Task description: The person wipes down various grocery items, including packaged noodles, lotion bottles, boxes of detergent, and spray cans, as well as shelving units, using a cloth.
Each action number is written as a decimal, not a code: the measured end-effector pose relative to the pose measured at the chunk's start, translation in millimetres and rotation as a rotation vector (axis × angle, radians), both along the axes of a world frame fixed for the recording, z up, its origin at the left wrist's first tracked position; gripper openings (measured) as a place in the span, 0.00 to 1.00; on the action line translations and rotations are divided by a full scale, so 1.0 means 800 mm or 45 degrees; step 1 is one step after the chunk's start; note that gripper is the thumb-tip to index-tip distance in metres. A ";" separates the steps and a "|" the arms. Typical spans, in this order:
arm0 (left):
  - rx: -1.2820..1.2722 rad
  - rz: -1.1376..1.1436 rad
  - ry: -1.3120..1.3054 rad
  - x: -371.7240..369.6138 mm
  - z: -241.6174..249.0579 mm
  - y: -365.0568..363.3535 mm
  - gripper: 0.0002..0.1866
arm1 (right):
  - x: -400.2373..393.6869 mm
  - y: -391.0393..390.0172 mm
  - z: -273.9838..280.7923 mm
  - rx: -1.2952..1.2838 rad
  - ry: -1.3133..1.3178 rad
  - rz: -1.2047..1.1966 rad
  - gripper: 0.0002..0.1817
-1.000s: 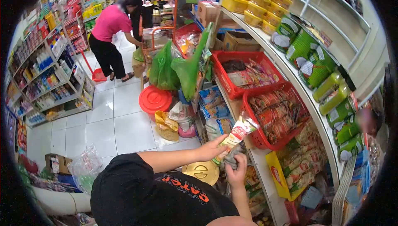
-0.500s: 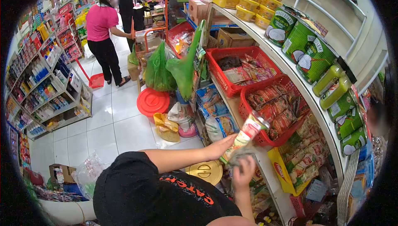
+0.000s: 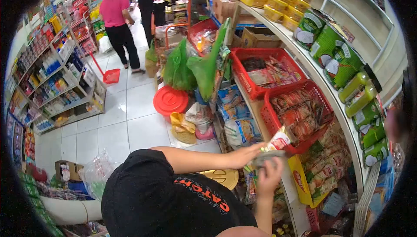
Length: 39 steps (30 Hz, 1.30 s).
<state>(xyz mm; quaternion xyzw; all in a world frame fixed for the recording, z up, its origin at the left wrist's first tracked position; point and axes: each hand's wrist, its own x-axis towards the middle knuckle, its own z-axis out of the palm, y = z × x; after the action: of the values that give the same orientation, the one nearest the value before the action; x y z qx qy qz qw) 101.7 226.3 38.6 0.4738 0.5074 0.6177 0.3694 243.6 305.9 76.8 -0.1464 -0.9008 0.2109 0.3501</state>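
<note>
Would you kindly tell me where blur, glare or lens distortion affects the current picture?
Head view: the right hand and grey cloth look slightly blurred; head view: wide-angle distortion bows the white shelf, and the corners go black; head view: pale reflections show on the tiled floor.

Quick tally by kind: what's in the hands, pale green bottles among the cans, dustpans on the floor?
Long red-and-white plastic packet: 1
Crumpled grey cloth: 1
Slim pale green bottles: 2
Red long-handled plastic dustpan: 1
Total: 5
</note>
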 end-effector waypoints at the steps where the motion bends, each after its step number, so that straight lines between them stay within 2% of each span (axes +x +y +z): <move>1: -0.001 -0.058 -0.020 0.015 -0.020 0.005 0.26 | -0.005 0.013 0.008 -0.107 0.159 -0.094 0.14; 2: 0.000 -0.120 -0.037 0.028 -0.033 0.005 0.25 | -0.008 0.024 0.015 -0.214 0.320 -0.194 0.15; 5: -0.139 -0.126 -0.295 0.049 -0.028 -0.012 0.25 | -0.002 0.041 0.027 -0.233 0.233 -0.241 0.14; 6: -0.010 -0.258 -0.713 0.040 -0.001 -0.014 0.25 | -0.001 0.032 0.024 -0.187 0.089 -0.060 0.13; 8: -0.072 0.014 -0.852 0.012 0.009 -0.001 0.27 | 0.002 -0.001 0.011 -0.097 -0.210 0.304 0.11; 9: -0.083 0.088 -0.833 0.009 0.028 -0.015 0.28 | 0.001 -0.009 0.009 -0.135 -0.207 0.323 0.11; 11: -0.063 0.035 -0.681 0.010 0.017 -0.017 0.27 | -0.004 -0.014 0.008 -0.202 -0.195 0.357 0.12; 13: -0.010 -0.082 -0.402 0.006 0.018 -0.017 0.28 | -0.007 0.005 0.016 -0.138 -0.055 0.119 0.12; 14: -0.203 -0.227 -0.781 0.018 0.032 -0.030 0.29 | -0.010 0.020 0.021 -0.109 0.018 -0.003 0.12; 16: -0.073 -0.303 -0.506 0.028 0.009 -0.027 0.31 | -0.013 0.055 0.028 -0.110 0.116 -0.225 0.13; 17: -0.061 -0.173 -0.323 0.035 0.013 -0.033 0.31 | -0.011 0.067 0.030 -0.321 0.155 -0.279 0.13; 20: -0.274 -0.123 -0.316 0.024 0.003 -0.040 0.32 | 0.008 0.074 0.020 -0.359 0.297 -0.274 0.13; 21: -0.224 -0.054 -0.543 0.021 -0.002 -0.036 0.31 | 0.014 0.071 0.011 -0.321 0.383 -0.132 0.13; 24: -0.316 -0.073 -1.157 -0.001 -0.011 -0.034 0.24 | 0.018 0.021 0.005 -0.205 0.226 0.214 0.14; 26: -0.228 0.010 -1.177 0.002 -0.020 -0.024 0.22 | 0.006 -0.009 0.004 -0.045 -0.010 0.507 0.14; 29: -0.055 0.113 -1.131 0.015 -0.011 -0.016 0.25 | -0.012 -0.018 -0.003 -0.206 0.005 0.329 0.14; 31: -0.304 -0.036 -0.871 0.017 -0.006 -0.034 0.27 | -0.025 0.010 -0.002 -0.139 0.027 0.106 0.14; 32: -0.427 -0.111 -0.736 0.018 0.000 -0.043 0.28 | -0.032 0.026 0.002 -0.236 0.068 0.035 0.13; 34: -0.382 -0.119 -0.673 0.026 0.017 -0.045 0.28 | -0.034 0.043 0.015 -0.446 0.160 -0.071 0.11; 35: -0.343 -0.075 -0.638 0.027 0.030 -0.044 0.29 | -0.032 0.039 0.019 -0.398 0.181 -0.065 0.10; 37: -0.340 -0.067 -0.809 0.014 0.011 -0.036 0.28 | -0.026 0.020 0.023 -0.299 0.222 -0.050 0.09; 38: -0.345 -0.063 -0.903 0.011 0.003 -0.033 0.29 | -0.020 0.007 0.028 -0.257 0.050 0.237 0.12; 39: -0.077 0.221 -1.199 0.015 0.000 -0.018 0.28 | -0.019 -0.013 0.012 -0.138 0.013 0.342 0.12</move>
<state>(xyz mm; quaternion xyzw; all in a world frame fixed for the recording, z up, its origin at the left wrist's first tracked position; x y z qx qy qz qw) 113.9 212.1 38.9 0.0871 0.3404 0.7787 0.5198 228.2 295.6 86.7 -0.0422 -0.8979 0.3047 0.3148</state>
